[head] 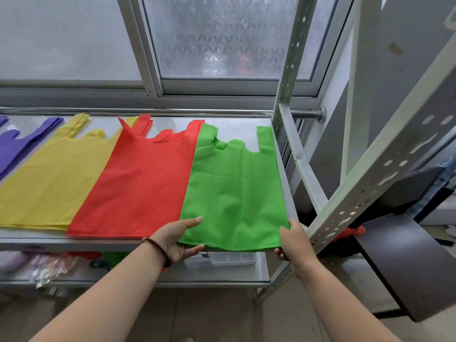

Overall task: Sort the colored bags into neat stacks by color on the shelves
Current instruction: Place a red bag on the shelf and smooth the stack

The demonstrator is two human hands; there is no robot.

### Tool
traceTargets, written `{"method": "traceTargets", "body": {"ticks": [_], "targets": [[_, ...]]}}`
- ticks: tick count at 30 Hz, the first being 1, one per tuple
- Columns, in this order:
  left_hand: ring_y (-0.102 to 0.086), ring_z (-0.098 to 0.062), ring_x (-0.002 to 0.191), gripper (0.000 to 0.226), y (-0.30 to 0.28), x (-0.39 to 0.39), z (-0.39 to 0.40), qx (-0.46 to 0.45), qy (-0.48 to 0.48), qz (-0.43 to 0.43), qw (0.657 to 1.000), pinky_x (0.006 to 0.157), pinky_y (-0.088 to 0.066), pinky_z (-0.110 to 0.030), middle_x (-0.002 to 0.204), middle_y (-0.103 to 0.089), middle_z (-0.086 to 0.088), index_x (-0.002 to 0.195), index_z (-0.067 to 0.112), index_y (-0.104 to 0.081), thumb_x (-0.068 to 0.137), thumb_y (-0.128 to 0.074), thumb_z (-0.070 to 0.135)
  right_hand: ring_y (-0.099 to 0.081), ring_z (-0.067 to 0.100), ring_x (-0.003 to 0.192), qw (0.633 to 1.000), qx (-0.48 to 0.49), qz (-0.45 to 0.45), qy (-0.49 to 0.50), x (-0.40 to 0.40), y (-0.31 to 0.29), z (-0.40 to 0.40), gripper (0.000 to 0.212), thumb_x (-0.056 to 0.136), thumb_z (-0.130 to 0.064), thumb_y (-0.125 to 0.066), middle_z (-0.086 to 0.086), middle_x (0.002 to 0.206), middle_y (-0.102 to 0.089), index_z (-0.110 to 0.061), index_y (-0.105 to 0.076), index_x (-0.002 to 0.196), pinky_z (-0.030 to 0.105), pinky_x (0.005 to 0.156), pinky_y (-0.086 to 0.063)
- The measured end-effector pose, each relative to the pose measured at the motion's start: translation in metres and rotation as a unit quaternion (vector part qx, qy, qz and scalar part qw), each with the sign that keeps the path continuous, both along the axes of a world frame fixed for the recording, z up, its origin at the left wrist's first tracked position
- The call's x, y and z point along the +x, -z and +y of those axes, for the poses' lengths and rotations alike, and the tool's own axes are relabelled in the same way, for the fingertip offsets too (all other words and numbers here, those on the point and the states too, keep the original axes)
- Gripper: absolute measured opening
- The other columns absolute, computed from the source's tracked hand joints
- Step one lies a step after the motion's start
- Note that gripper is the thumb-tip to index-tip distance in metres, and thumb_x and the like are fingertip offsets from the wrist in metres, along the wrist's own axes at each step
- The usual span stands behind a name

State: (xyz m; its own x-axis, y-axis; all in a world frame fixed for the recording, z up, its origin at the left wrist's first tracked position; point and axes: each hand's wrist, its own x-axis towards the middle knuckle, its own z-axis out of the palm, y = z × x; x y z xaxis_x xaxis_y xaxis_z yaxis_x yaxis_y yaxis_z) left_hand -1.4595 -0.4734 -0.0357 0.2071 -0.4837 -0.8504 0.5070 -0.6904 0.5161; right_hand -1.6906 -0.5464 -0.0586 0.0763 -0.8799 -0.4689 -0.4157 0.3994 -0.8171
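Flat stacks of bags lie side by side on the white shelf [153,240]: purple bags [17,146] at far left, then yellow bags [56,181], red bags [140,183] and green bags [234,191] at the right end. My left hand [177,239], with a bead bracelet on the wrist, grips the green stack's near left corner, thumb on top. My right hand [294,240] grips its near right corner at the shelf's edge. The stack's near edge overhangs the shelf front slightly.
A perforated metal upright [370,183] of the rack leans close to my right hand. A lower shelf [172,280] holds a white box and wrapped items. A frosted window and a metal rail run behind the shelf. A dark board stands at the right.
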Motion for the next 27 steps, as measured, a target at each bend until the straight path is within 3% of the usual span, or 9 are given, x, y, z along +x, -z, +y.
{"method": "traceTargets", "body": {"ticks": [3, 6, 9, 12, 15, 19, 21, 23, 27], "targets": [[-0.068, -0.018, 0.047, 0.028, 0.000, -0.007, -0.002, -0.017, 0.071, -0.020, 0.997, 0.031, -0.046, -0.016, 0.097, -0.067, -0.014, 0.114, 0.004, -0.055, 0.089, -0.060, 0.017, -0.035, 0.017, 0.052, 1.000, -0.010, 0.019, -0.013, -0.001, 0.003, -0.002, 0.017, 0.094, -0.007, -0.030, 0.005, 0.071, -0.039, -0.009, -0.047, 0.093, 0.023, 0.043, -0.030], [-0.046, -0.002, 0.026, 0.008, 0.007, -0.006, -0.001, -0.031, 0.079, -0.071, 0.994, 0.028, -0.028, -0.007, 0.067, -0.055, -0.003, 0.084, 0.010, -0.055, 0.090, -0.058, 0.013, -0.032, 0.018, 0.055, 0.998, -0.026, 0.058, -0.016, -0.005, 0.006, -0.004, 0.023, 0.093, -0.007, -0.028, 0.005, 0.067, -0.035, -0.013, -0.037, 0.073, 0.028, 0.050, -0.028], [-0.031, 0.000, 0.024, 0.016, 0.014, -0.001, 0.003, -0.066, 0.069, -0.062, 0.993, 0.029, -0.021, -0.007, 0.057, -0.043, 0.001, 0.077, 0.013, -0.049, 0.090, -0.057, 0.016, -0.034, 0.017, 0.056, 0.997, -0.021, 0.068, -0.025, -0.008, 0.004, 0.000, 0.024, 0.096, -0.013, -0.027, 0.005, 0.069, -0.037, -0.014, -0.036, 0.074, 0.028, 0.052, -0.027], [-0.036, -0.004, 0.026, 0.028, 0.011, -0.005, 0.007, -0.055, 0.114, -0.104, 0.987, 0.032, -0.024, -0.008, 0.048, -0.046, 0.000, 0.079, 0.012, -0.048, 0.090, -0.056, 0.037, -0.041, 0.019, 0.063, 0.993, -0.030, 0.097, -0.058, -0.008, -0.007, 0.005, 0.021, 0.098, -0.020, -0.029, 0.007, 0.079, -0.044, -0.007, -0.043, 0.093, 0.028, 0.058, -0.033], [-0.062, -0.014, 0.041, 0.048, -0.005, 0.001, -0.001, -0.002, 0.198, -0.132, 0.971, 0.038, -0.040, -0.017, 0.066, -0.066, -0.008, 0.100, 0.006, -0.053, 0.084, -0.057, 0.051, -0.044, 0.023, 0.081, 0.973, -0.054, 0.196, -0.112, -0.006, -0.023, -0.003, 0.027, 0.098, -0.022, -0.037, 0.008, 0.093, -0.046, -0.002, -0.040, 0.115, 0.030, 0.072, -0.034], [-0.061, -0.012, 0.042, 0.041, -0.022, 0.023, -0.045, -0.022, 0.216, -0.160, 0.963, 0.039, -0.046, -0.019, 0.075, -0.062, -0.005, 0.109, 0.005, -0.054, 0.085, -0.063, 0.037, -0.049, 0.026, 0.072, 0.965, -0.067, 0.237, -0.090, 0.019, -0.033, -0.047, 0.016, 0.087, -0.012, -0.048, 0.014, 0.088, -0.054, 0.001, -0.051, 0.096, 0.029, 0.067, -0.038], [-0.070, -0.020, 0.072, 0.048, -0.018, 0.033, -0.078, -0.068, 0.176, -0.196, 0.962, 0.060, -0.057, -0.031, 0.099, -0.066, -0.012, 0.119, 0.000, -0.051, 0.085, -0.064, 0.031, -0.048, 0.024, 0.070, 0.969, -0.080, 0.225, -0.058, 0.041, -0.034, -0.076, 0.013, 0.087, -0.011, -0.048, 0.012, 0.081, -0.051, 0.000, -0.053, 0.094, 0.033, 0.068, -0.042], [-0.054, -0.031, 0.121, 0.066, -0.007, 0.043, -0.109, -0.102, 0.147, -0.230, 0.957, 0.099, -0.047, -0.045, 0.137, -0.050, -0.018, 0.133, -0.004, -0.041, 0.083, -0.067, 0.029, -0.050, 0.025, 0.081, 0.975, -0.094, 0.200, -0.026, 0.060, -0.029, -0.107, 0.025, 0.089, -0.011, -0.049, 0.013, 0.086, -0.051, 0.004, -0.055, 0.109, 0.036, 0.075, -0.045], [-0.037, -0.030, 0.137, 0.086, 0.003, 0.061, -0.153, -0.137, 0.152, -0.215, 0.955, 0.113, -0.032, -0.046, 0.150, -0.033, -0.014, 0.141, 0.001, -0.032, 0.073, -0.072, 0.034, -0.053, 0.026, 0.095, 0.977, -0.112, 0.181, 0.026, 0.070, -0.023, -0.161, 0.041, 0.088, -0.020, -0.056, 0.014, 0.112, -0.058, 0.000, -0.052, 0.123, 0.029, 0.078, -0.044]]}}
